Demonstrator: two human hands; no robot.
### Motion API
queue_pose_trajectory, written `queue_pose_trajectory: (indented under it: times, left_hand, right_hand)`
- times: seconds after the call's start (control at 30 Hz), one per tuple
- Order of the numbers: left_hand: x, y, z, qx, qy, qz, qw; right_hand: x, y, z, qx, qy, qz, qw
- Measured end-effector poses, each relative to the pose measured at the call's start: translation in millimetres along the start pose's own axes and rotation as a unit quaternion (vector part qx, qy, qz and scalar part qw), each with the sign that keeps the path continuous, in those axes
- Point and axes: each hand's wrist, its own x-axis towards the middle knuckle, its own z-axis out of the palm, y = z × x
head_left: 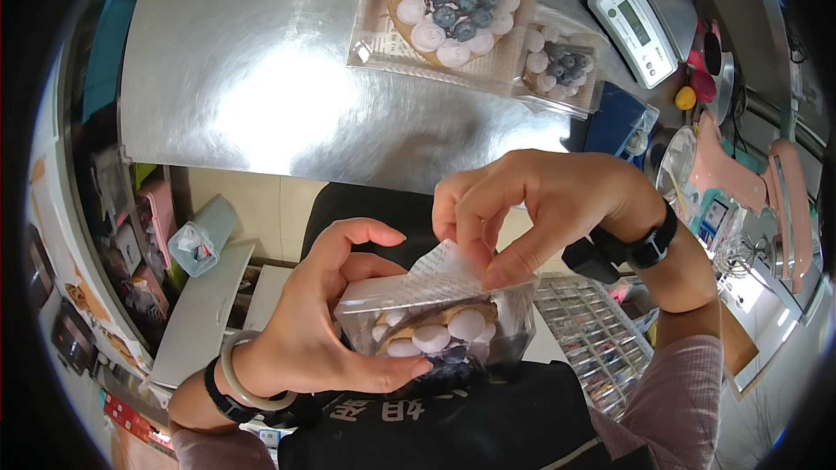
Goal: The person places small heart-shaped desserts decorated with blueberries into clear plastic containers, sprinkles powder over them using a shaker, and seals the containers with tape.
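Being held just above the black apron, a clear box is clasped at its left end by the left hand, whose lower fingers are hidden behind it. Printed paper is pinched at the box's upper edge by the right hand. Inside, a tart is partly obscured by reflections, its dark berries barely made out.
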Motion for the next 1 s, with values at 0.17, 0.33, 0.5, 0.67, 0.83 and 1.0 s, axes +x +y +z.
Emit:
queue_pose_trajectory:
  times: [0.17,0.33,0.5,0.67,0.83,1.0]
  left_hand:
    - [-2.1,-7.1,0.0,0.005,0.005,0.023,1.000]
    - [-3.2,-10.2,1.3,0.009,-0.015,0.060,0.998]
    - [-3.6,-9.9,1.5,-0.028,-0.025,0.041,0.998]
    - [-4.4,-11.3,-0.9,-0.044,-0.015,0.034,0.998]
    - [-0.9,-6.3,-0.3,-0.030,-0.026,0.030,0.999]
    - [1.8,-9.5,3.8,-0.027,-0.033,0.046,0.998]
  right_hand:
    - [-8.0,-21.7,9.7,-0.240,0.102,-0.066,0.963]
    - [-13.6,-22.2,19.7,-0.258,0.160,-0.104,0.947]
    - [-15.0,-5.7,18.8,-0.137,0.164,-0.121,0.969]
    - [-17.2,12.7,7.1,0.066,0.221,-0.213,0.949]
    - [-13.5,-3.7,6.4,0.098,0.228,-0.146,0.958]
    - [16.3,-32.2,8.2,0.046,0.147,-0.001,0.988]
